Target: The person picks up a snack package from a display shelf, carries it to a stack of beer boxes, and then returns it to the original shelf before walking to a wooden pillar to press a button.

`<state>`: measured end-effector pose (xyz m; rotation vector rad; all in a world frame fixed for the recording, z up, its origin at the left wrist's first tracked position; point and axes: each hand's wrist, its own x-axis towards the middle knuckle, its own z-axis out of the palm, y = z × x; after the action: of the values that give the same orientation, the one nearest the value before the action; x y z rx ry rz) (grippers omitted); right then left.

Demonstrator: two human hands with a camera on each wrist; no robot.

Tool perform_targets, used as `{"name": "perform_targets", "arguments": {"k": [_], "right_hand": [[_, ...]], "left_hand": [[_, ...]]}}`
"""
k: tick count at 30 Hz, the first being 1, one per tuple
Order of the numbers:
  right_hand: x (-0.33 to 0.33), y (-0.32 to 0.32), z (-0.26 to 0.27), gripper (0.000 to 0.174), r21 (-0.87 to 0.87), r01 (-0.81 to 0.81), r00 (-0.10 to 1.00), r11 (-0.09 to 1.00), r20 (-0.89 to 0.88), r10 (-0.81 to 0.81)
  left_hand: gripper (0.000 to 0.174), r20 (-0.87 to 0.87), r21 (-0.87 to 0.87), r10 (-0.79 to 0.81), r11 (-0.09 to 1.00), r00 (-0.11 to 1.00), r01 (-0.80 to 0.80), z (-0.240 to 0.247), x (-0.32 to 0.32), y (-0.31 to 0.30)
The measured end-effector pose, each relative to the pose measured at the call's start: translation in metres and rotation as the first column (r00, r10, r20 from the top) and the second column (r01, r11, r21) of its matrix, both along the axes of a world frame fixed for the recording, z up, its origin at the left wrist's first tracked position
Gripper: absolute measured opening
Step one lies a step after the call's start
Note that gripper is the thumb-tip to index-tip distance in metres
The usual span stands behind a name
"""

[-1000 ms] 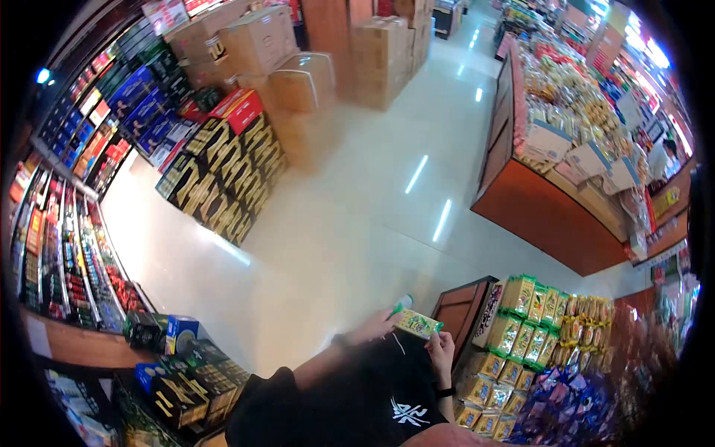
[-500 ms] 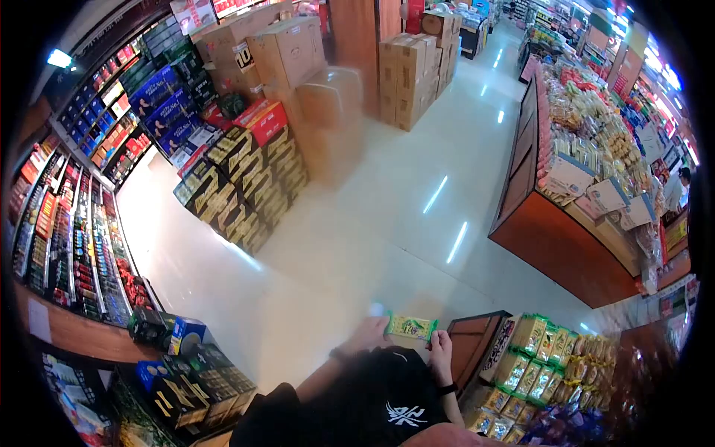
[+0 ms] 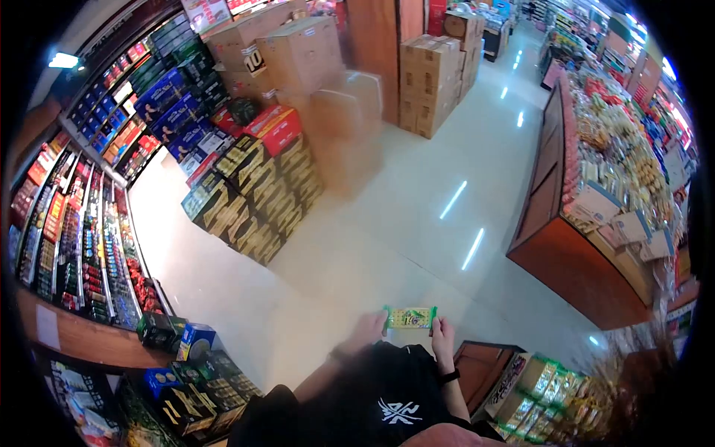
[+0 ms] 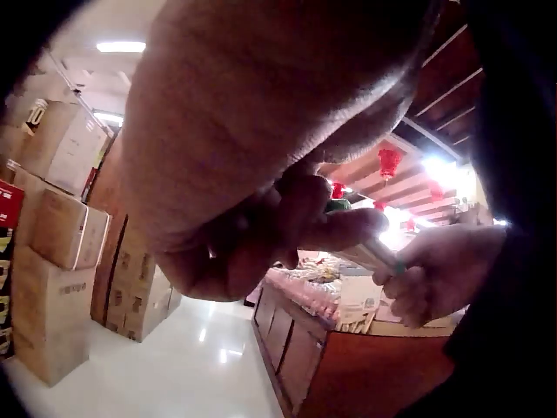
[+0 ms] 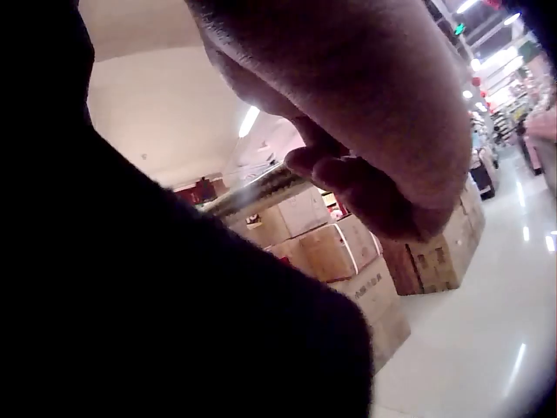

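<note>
Find the green-ended packet (image 3: 410, 318) near, just beyond the black shirt (image 3: 376, 376), left of the stacked packets (image 3: 542, 378). Pinched at its left end by the left hand (image 3: 363, 332), at its right end by the right hand (image 3: 442, 339). Probably light, slick-wrapped, fairly stiff, perhaps crumbly inside. Best taken by the green ends, without squeezing or bending the middle.

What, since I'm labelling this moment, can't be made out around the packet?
Left hand, head view: finger outlines lost to blur.
Packet, head view: fine print too small; underside faces away.
Packet's printed face, left wrist view: seen nearly edge-on, partly covered by fingers.
Display packs, head view: rightmost ones obscured by blur.
</note>
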<state>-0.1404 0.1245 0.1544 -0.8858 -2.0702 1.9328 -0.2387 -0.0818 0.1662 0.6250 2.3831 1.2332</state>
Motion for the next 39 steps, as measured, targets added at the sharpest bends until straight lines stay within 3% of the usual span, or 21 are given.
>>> {"name": "perform_targets", "arguments": {"k": [2,4,5,8,11,14,17,19,21,23,26,31,33,39], "right_hand": [[-0.024,-0.003,-0.002,0.024,0.045,-0.042,0.999,0.998,-0.012,0.042],[-0.048,0.004,-0.067,0.024,0.163,-0.062,0.995,0.985,-0.070,0.074],[-0.059,0.003,-0.071,0.024,0.163,-0.087,0.992,0.983,-0.075,0.100],[-0.098,-0.012,-0.014,0.024,0.036,-0.202,0.978,0.979,-0.042,0.204],[-0.123,-0.021,-0.041,0.024,0.225,-0.332,0.937,0.916,-0.035,0.348],[-0.145,-0.040,-0.033,0.023,0.245,-0.433,0.883,0.867,-0.079,0.463],[-0.174,-0.052,-0.041,0.022,0.240,-0.617,0.787,0.750,0.215,0.578],[-0.185,-0.064,-0.067,0.021,0.384,-0.598,0.763,0.704,0.002,0.647],[-0.200,-0.083,-0.059,0.021,0.441,-0.602,0.713,0.666,-0.079,0.697],[-0.211,-0.100,-0.042,0.021,0.388,-0.668,0.683,0.636,-0.020,0.730],[-0.237,-0.134,-0.012,0.021,0.177,-0.753,0.654,0.634,0.098,0.750],[-0.271,-0.188,-0.038,0.019,0.229,-0.741,0.663,0.631,0.103,0.741],[-0.285,-0.213,-0.033,0.019,0.173,-0.741,0.669,0.649,0.102,0.736],[-0.327,-0.299,-0.019,0.019,0.172,-0.820,0.563,0.546,0.071,0.824]], "left_hand": [[0.042,-0.031,0.013,0.027,1.000,0.999,-0.027,0.007,-0.016,-0.006],[0.039,-0.003,0.011,0.060,0.998,0.998,-0.060,0.015,-0.031,-0.010],[0.038,0.038,0.020,0.091,0.996,0.995,-0.092,0.016,-0.037,-0.013],[0.036,0.185,0.055,0.214,0.972,0.959,-0.228,0.011,-0.054,-0.028],[0.036,-0.037,0.009,0.323,0.946,0.946,-0.323,-0.010,-0.055,-0.048],[0.038,-0.022,-0.188,0.372,0.910,0.928,-0.370,-0.015,-0.061,-0.072],[0.041,0.046,-0.138,0.539,0.837,0.841,-0.529,-0.005,-0.057,-0.087],[0.042,0.108,-0.074,0.600,0.800,0.793,-0.595,-0.005,-0.061,-0.100],[0.044,0.205,-0.034,0.597,0.797,0.776,-0.604,-0.002,-0.064,-0.116],[0.044,0.085,-0.123,0.608,0.792,0.789,-0.597,-0.023,-0.067,-0.137],[0.044,0.092,-0.060,0.623,0.782,0.777,-0.620,-0.014,-0.079,-0.166],[0.044,0.041,-0.003,0.643,0.766,0.765,-0.643,-0.023,-0.114,-0.221],[0.043,0.170,0.007,0.642,0.758,0.747,-0.653,-0.005,-0.124,-0.244],[0.040,0.185,-0.049,0.691,0.716,0.699,-0.696,0.024,-0.142,-0.320]]}}
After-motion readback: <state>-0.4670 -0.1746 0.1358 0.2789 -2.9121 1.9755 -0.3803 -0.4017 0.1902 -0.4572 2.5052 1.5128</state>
